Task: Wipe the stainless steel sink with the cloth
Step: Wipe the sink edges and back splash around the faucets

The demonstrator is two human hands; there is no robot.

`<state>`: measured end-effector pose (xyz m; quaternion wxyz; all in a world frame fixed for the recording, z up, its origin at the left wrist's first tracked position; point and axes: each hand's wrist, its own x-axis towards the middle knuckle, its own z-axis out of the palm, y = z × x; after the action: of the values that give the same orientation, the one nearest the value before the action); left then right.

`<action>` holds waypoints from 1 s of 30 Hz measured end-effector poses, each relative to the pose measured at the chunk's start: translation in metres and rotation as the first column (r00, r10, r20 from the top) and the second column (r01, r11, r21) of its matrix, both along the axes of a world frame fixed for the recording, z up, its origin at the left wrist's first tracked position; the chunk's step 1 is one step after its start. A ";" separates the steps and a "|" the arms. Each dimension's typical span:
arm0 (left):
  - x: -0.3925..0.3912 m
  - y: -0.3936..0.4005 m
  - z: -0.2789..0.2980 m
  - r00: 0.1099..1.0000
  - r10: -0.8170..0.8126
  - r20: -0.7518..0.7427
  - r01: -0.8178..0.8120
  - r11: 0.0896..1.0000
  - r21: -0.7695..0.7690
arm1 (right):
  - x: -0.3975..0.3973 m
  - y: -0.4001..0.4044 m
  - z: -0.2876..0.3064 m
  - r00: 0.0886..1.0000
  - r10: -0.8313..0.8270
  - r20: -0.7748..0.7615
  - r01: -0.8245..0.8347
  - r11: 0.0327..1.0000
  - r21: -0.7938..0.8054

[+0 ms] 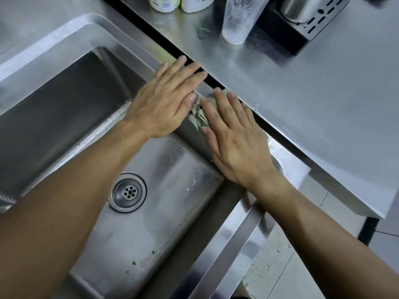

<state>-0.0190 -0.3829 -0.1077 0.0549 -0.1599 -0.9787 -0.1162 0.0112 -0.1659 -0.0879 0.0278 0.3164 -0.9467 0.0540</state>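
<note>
The stainless steel sink (pixel 71 87) fills the left and middle of the view, with a round drain (pixel 129 192) in its wet floor. A crumpled grey-green cloth (pixel 199 117) lies on the sink's right rim. My right hand (pixel 235 139) presses flat on the cloth with straight fingers and covers most of it. My left hand (pixel 166 100) lies flat on the same rim just left of the cloth, fingers straight, thumb at the cloth's edge.
A steel counter (pixel 313 100) runs along the right, split from the sink by a dark gap. On it stand a frosted plastic cup (pixel 239 18), two bottles (pixel 183 3) and a black rack with a metal pot (pixel 302 20). Tiled floor shows at lower right.
</note>
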 end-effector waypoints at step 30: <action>0.040 0.073 -0.005 0.997 -0.070 0.013 0.071 0.997 -0.025 | 0.130 0.096 0.013 0.943 -0.138 0.302 0.216 0.946 -0.241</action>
<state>0.0212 -0.3104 -0.1125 0.0430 -0.1944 -0.9742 -0.1065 0.1416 -0.0696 -0.0747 -0.0589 0.2115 -0.9494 0.2245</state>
